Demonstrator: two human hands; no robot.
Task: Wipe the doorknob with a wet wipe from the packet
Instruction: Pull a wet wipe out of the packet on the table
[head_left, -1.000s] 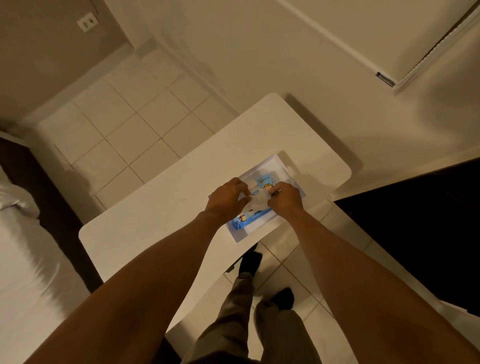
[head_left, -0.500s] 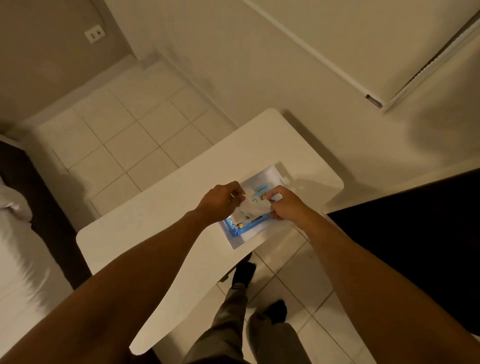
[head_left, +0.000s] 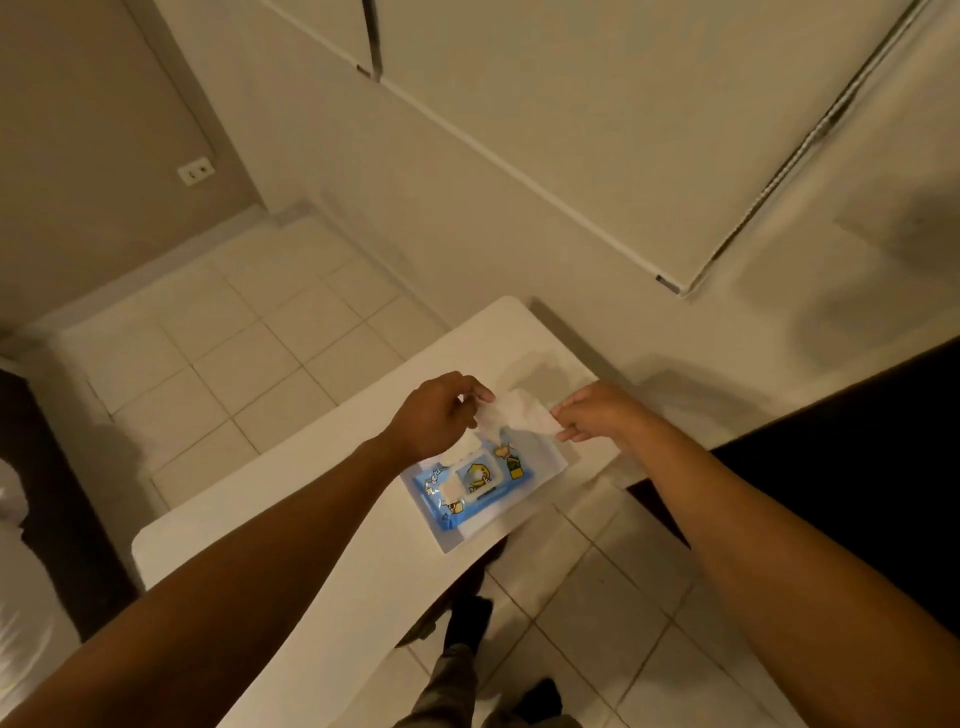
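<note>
Wipe (head_left: 514, 415) stretched between left hand (head_left: 434, 415) and right hand (head_left: 597, 413), each pinching one end; long axis runs hand to hand. It hangs just above the packet (head_left: 472, 480) on the table (head_left: 291, 519). Doorknob not in view; direction unknown.

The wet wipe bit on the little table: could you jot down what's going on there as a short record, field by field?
Surface: white table
Packet: blue wet wipe packet, lying flat near the table's edge
Packet opening: another white sheet pokes out on its left side
Wipe: white wet wipe, held above the packet, stretched between both hands
Left hand: left hand pinches the wipe's left edge
Right hand: right hand pinches its right edge
Doorknob: not in view
Floor: pale tiles
</note>
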